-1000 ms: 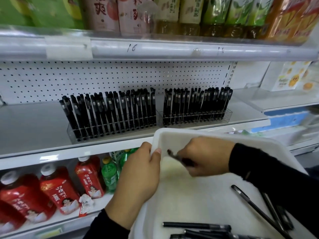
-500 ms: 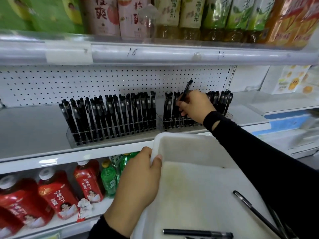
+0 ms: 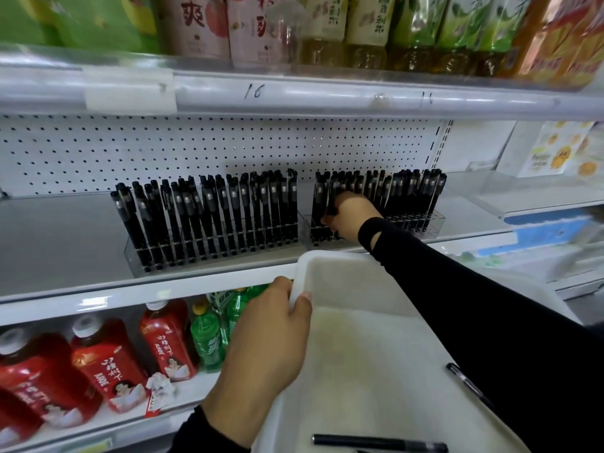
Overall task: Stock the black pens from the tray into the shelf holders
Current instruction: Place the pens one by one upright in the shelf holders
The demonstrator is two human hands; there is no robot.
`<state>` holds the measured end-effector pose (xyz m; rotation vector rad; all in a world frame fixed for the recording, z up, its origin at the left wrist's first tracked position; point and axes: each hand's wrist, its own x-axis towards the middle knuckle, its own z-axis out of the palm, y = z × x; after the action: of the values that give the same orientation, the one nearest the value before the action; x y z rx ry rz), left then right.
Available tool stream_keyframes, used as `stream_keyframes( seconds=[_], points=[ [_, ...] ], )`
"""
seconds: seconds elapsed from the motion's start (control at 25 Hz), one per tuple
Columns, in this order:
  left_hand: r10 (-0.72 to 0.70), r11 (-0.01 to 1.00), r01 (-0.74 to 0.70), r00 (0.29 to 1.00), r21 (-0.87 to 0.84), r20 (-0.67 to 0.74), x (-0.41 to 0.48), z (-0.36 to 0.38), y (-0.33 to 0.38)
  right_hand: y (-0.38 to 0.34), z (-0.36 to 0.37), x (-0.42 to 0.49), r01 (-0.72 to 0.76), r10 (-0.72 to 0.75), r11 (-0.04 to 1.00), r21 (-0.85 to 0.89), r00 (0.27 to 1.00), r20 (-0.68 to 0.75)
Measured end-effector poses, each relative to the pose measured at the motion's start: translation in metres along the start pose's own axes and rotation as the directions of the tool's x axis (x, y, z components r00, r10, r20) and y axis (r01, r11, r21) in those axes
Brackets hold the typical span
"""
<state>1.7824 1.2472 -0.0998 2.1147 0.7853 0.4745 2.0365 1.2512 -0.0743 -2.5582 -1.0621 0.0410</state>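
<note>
Left of both hands, a clear holder on the shelf stands packed with black pens. The left hand grips the left rim of the white tray, thumb hooked inside and fingers outside. Up and right of that grip, the right hand has its fingers closed round one pen, upright in the second holder. Below that hand, loose pens lie in the tray.

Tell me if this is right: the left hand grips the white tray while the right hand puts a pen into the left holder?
Not quite: the head view shows the right hand putting the pen into the right holder. The left hand does grip the white tray.
</note>
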Motion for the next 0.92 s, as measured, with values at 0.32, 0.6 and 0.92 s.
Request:
stream_keyframes(
  seconds=[0.32, 0.6, 0.92],
  points=[
    [0.002, 1.0, -0.002, 1.0, -0.012, -0.009, -0.002, -0.002, 0.0, 0.001, -0.004, -0.006, -0.057, 0.058, 0.998, 0.022, 0.997, -0.044],
    [-0.002, 1.0, 0.002, 1.0, -0.008, -0.007, -0.003, -0.003, 0.0, 0.007, -0.032, -0.046, 0.042, -0.041, 0.999, 0.006, 0.998, -0.04],
    [0.048, 0.999, -0.049, 0.998, 0.007, 0.03, -0.003, 0.004, 0.005, 0.015, -0.075, -0.142, 0.315, -0.322, 0.947, -0.068, 0.935, -0.146]
  ],
)
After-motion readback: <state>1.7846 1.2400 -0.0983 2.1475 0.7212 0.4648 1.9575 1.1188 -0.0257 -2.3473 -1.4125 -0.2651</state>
